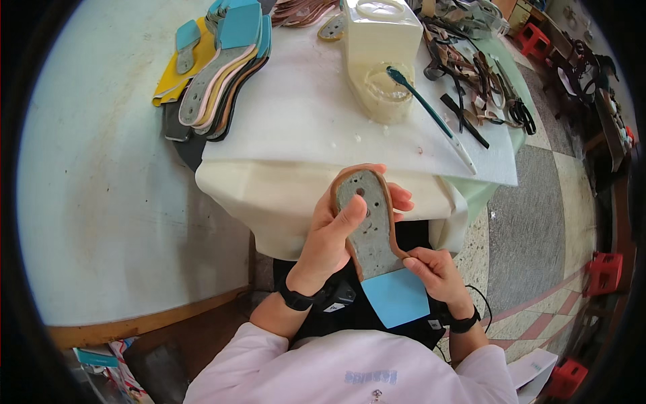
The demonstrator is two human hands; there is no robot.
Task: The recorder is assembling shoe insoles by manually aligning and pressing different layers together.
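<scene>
A shoe insole (378, 250) is held up over my lap, its grey underside toward me. Brown edging runs around the grey part, and the broad front end is light blue. My left hand (324, 237) wraps the narrow heel end, with the thumb pressed on the grey face and fingertips showing past the far edge. Lower down, my right hand (439, 275) pinches the brown edging on the right side, close to where the blue begins. What the fingers do behind the insole is hidden.
Stacked insoles (225, 74) lie at the table's left, beside yellow material (176, 86). A cut-open plastic jug (380, 40) holds pale glue, with a brush (434, 114) resting across it. Dark straps (471, 81) and scissors (519, 113) lie right. Red stools (603, 273) stand on the floor.
</scene>
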